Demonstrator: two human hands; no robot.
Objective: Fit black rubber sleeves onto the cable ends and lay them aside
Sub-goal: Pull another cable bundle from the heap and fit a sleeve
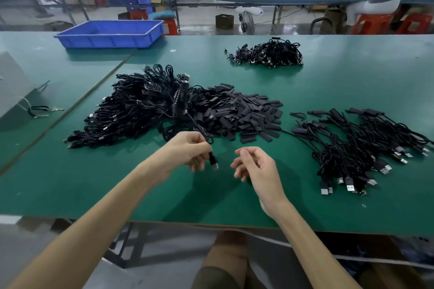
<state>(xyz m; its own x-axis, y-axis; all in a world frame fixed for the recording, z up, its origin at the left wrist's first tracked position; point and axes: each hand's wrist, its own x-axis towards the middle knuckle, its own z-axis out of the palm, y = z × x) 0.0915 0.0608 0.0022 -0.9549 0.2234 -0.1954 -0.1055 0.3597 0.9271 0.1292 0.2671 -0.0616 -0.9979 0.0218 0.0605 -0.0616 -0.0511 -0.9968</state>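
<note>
Head-worn wide view faces forward and down; left hand (190,150), right hand (256,168) close; green table (70,183) beneath.

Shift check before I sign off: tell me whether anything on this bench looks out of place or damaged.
Nothing looks damaged. One stray cable lies alone beside the grey box at the left, well apart from the piles. The sleeves also run into the cable pile, so the two heaps overlap.
</note>
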